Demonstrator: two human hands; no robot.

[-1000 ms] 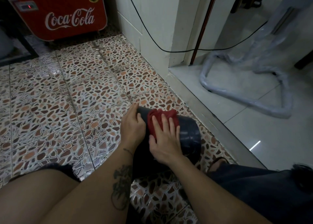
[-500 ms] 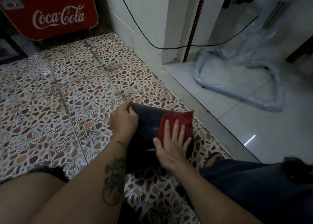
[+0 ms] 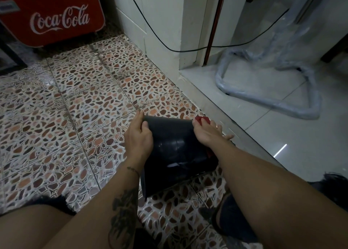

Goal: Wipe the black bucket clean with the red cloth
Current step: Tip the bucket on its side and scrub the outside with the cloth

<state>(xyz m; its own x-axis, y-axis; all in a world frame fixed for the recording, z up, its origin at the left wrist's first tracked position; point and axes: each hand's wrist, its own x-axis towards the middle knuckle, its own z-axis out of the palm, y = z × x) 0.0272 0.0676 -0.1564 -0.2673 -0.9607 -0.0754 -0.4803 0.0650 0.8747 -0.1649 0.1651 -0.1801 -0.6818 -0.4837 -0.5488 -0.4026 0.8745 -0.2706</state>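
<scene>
The black bucket [image 3: 175,150] lies on its side. The left hand [image 3: 138,138] grips its far edge, and the right hand [image 3: 208,135], fingers flat, presses the red cloth [image 3: 203,119] to its right flank. Hold firm and follow the curve. The door sill [image 3: 235,128] crowds its right side, with open tiles [image 3: 94,107] to its left.

Black bucket [image 3: 175,147], red cloth [image 3: 202,119], brown-and-orange pebble-patterned floor tiles [image 3: 75,116], red cooler [image 3: 56,18].

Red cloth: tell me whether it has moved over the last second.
Yes. The red cloth slid with the right hand across the black bucket, rightward toward the grey threshold.
</scene>
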